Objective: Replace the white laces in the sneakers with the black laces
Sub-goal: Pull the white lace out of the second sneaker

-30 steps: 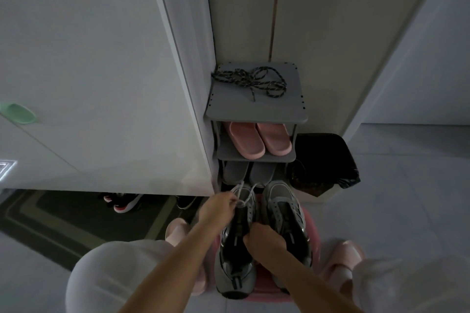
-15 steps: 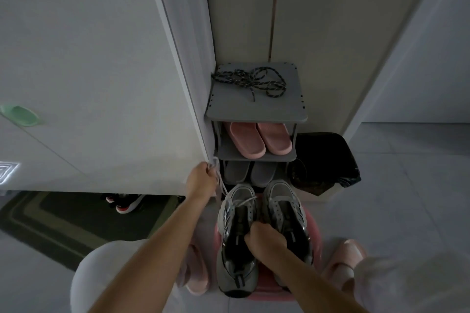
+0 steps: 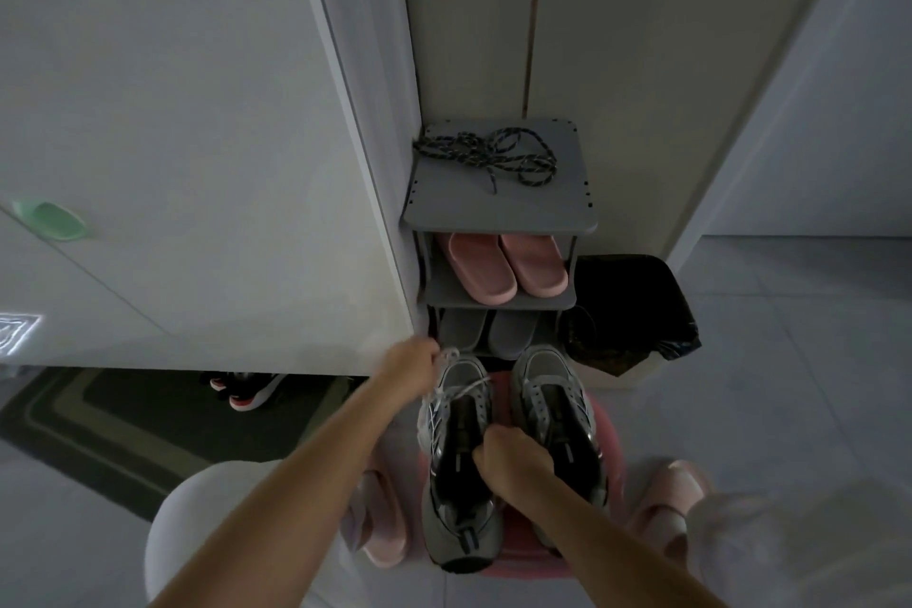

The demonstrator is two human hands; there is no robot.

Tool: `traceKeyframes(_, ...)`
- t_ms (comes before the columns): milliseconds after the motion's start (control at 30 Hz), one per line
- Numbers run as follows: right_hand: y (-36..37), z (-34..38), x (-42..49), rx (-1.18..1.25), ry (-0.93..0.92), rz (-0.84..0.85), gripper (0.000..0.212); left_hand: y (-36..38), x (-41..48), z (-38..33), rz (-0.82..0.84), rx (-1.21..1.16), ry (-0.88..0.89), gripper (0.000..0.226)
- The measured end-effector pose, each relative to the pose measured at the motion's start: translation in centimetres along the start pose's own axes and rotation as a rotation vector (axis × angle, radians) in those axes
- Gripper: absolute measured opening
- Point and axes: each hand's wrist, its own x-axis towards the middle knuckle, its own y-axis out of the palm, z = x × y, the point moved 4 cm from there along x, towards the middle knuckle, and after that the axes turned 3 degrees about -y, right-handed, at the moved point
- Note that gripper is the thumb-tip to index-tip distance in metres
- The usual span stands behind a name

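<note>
Two grey sneakers: left one and right one side by side on a pink stool. Left hand, fingers closed, pinches the white lace at the left sneaker's toe end; right hand is closed on that sneaker's collar. Black laces lie tangled on top of the grey shoe rack, well apart from both hands.

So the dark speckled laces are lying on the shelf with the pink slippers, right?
Not quite. The head view shows the dark speckled laces lying on the grey top shelf of the rack. The pink rubber slippers sit on the shelf just below it.
</note>
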Motion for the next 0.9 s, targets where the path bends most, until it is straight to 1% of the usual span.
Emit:
traceKeyframes(67,0.1,-0.1,0.1,0.013,0.002,0.013,0.033,3.0,-0.7,0.3,0.087,0.107,0.004,0.021)
traceKeyframes(100,0.1,-0.2,0.1,0.025,0.000,0.010,0.033,3.9,-1.1,0.4,0.096,0.136,-0.011,0.019)
traceKeyframes(200,0.1,-0.4,-0.1,0.066,-0.002,-0.026,0.031,4.4,-1.4,0.4,0.064,0.162,-0.067,0.023)
traceKeyframes(267,0.2,-0.4,-0.3,0.042,-0.026,-0.044,0.032,3.9,-1.4,0.2,0.030,0.186,-0.065,0.025)
traceKeyframes(300,0.1,-0.4,-0.3,0.026,-0.036,-0.053,0.032,3.5,-1.2,0.1,0.011,0.162,-0.063,0.024)
traceKeyframes(400,-0.7,-0.4,-0.3,-0.009,-0.065,-0.069,0.031,2.2,-0.8,0.1,-0.061,-0.016,-0.110,0.020)
traceKeyframes(500,-1.1,-0.5,-0.3,-0.055,-0.100,-0.083,0.029,0.4,-0.4,-0.8,-0.154,-0.133,-0.120,0.019)
traceKeyframes(633,-0.8,-0.8,-0.5,-0.039,-0.072,-0.097,0.027,-3.0,0.3,-1.5,-0.277,-0.306,-0.182,0.022)
traceKeyframes(733,-0.4,-1.1,0.0,-0.035,-0.043,-0.068,0.027,-4.7,0.8,-1.7,-0.313,-0.483,-0.185,0.019)
traceKeyframes(833,-0.1,-0.8,0.6,-0.075,-0.021,-0.007,0.027,-6.3,1.0,-1.6,-0.341,-0.646,-0.172,0.022)
traceKeyframes(900,-0.1,-0.4,0.9,-0.126,-0.017,0.017,0.026,-7.7,1.0,-1.8,-0.352,-0.693,-0.133,0.022)
